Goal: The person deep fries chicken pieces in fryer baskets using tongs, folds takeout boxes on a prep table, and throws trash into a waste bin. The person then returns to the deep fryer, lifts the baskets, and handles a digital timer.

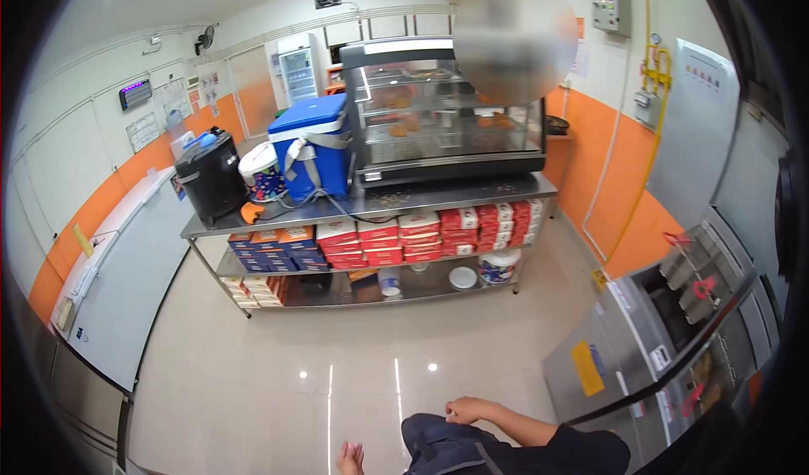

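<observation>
Low in the view, my left hand [350, 458] hangs over the tiled floor, its fingers loosely curled and their grip unclear. My right hand [463, 410] is held in front of my dark clothing, with its fingers curled in; I cannot make out anything in it. Neither hand touches the steel table [371, 204] ahead. On that table stand a glass display case [447, 121] with food inside, a blue cooler box [316, 146], a patterned white bucket [264, 172] and a black cooker [211, 176].
Stacked red boxes [379, 243] and blue boxes [278, 252] fill the shelf below. Fryers with baskets [695, 281] stand at the right, beside a yellow pipe [645, 163]. A long white freezer [126, 264] runs along the left. Shiny floor [362, 349] lies between.
</observation>
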`<move>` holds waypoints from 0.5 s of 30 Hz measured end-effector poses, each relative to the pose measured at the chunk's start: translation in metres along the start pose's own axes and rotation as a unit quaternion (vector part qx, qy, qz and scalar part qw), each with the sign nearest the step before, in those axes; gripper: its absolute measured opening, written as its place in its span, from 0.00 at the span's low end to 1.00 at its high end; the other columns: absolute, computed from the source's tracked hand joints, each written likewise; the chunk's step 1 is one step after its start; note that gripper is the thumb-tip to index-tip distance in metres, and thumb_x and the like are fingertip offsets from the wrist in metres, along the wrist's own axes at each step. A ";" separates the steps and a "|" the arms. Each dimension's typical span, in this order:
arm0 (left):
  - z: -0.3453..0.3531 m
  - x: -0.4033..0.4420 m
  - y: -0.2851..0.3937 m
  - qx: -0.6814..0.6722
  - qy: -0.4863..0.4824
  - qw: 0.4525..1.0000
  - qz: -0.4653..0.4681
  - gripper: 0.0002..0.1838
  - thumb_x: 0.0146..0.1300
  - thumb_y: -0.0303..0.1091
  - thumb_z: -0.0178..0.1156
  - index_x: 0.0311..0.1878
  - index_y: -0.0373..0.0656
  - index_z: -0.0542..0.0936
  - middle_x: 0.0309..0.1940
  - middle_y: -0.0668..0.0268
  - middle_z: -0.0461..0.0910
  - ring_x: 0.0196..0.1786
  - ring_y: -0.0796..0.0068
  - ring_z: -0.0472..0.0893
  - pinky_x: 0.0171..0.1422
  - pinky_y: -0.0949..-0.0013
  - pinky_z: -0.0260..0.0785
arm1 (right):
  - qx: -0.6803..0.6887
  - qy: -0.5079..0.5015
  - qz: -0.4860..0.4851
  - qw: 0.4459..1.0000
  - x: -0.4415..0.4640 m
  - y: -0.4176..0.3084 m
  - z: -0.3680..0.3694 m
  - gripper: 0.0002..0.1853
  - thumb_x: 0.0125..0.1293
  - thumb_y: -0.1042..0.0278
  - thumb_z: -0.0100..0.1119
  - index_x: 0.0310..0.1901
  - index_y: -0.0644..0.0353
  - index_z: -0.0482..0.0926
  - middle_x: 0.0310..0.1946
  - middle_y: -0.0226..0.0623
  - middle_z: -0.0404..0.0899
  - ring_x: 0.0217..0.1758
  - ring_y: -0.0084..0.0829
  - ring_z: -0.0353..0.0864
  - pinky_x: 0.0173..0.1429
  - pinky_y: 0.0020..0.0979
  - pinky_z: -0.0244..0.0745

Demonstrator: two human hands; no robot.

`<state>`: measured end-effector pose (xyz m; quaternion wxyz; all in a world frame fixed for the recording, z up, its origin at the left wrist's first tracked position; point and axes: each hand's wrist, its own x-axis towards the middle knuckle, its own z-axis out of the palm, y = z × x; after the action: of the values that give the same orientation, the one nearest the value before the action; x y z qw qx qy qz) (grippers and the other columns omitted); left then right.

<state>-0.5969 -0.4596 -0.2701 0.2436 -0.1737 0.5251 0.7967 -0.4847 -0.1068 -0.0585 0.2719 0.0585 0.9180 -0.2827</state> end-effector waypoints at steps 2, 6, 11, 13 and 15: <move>0.043 0.025 0.093 -0.040 0.008 0.999 0.037 0.30 0.64 0.33 0.55 0.67 0.37 0.57 0.51 0.55 0.73 0.51 0.65 0.77 0.53 0.65 0.69 | -0.017 -0.032 0.011 0.999 0.062 -0.030 -0.037 0.21 0.60 0.53 0.53 0.48 0.61 0.74 0.40 0.49 0.78 0.48 0.47 0.76 0.51 0.42 0.70; -0.016 0.131 0.186 0.044 0.090 0.988 0.117 0.24 0.63 0.33 0.54 0.61 0.36 0.64 0.40 0.60 0.77 0.43 0.68 0.78 0.45 0.67 0.71 | -0.096 0.037 0.021 0.995 0.198 -0.099 -0.102 0.20 0.58 0.58 0.52 0.47 0.65 0.74 0.40 0.53 0.78 0.49 0.49 0.76 0.52 0.44 0.71; -0.091 0.196 0.314 0.036 0.304 0.946 0.108 0.20 0.63 0.31 0.52 0.57 0.36 0.68 0.35 0.62 0.78 0.39 0.72 0.78 0.41 0.71 0.71 | -0.186 -0.056 -0.142 0.971 0.418 -0.227 -0.150 0.18 0.57 0.59 0.55 0.41 0.67 0.74 0.39 0.54 0.77 0.47 0.50 0.76 0.50 0.45 0.72; -0.116 0.218 0.365 0.027 0.349 0.931 0.104 0.20 0.63 0.31 0.52 0.57 0.36 0.68 0.35 0.62 0.78 0.39 0.72 0.78 0.41 0.71 0.71 | -0.219 -0.077 -0.231 0.945 0.485 -0.307 -0.166 0.18 0.56 0.60 0.57 0.39 0.68 0.74 0.37 0.54 0.77 0.46 0.50 0.76 0.48 0.45 0.73; -0.144 0.244 0.412 0.019 0.382 0.917 0.108 0.19 0.63 0.31 0.52 0.57 0.36 0.68 0.35 0.62 0.78 0.39 0.72 0.78 0.41 0.71 0.71 | -0.261 -0.106 -0.331 0.900 0.550 -0.393 -0.188 0.17 0.55 0.61 0.57 0.39 0.67 0.75 0.36 0.52 0.77 0.45 0.50 0.76 0.47 0.45 0.73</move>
<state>-1.0289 -0.6782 -0.1463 -0.0602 -0.4023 0.6092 0.6808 -1.1395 -0.3568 -0.0297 0.2642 -0.3524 0.8909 -0.1110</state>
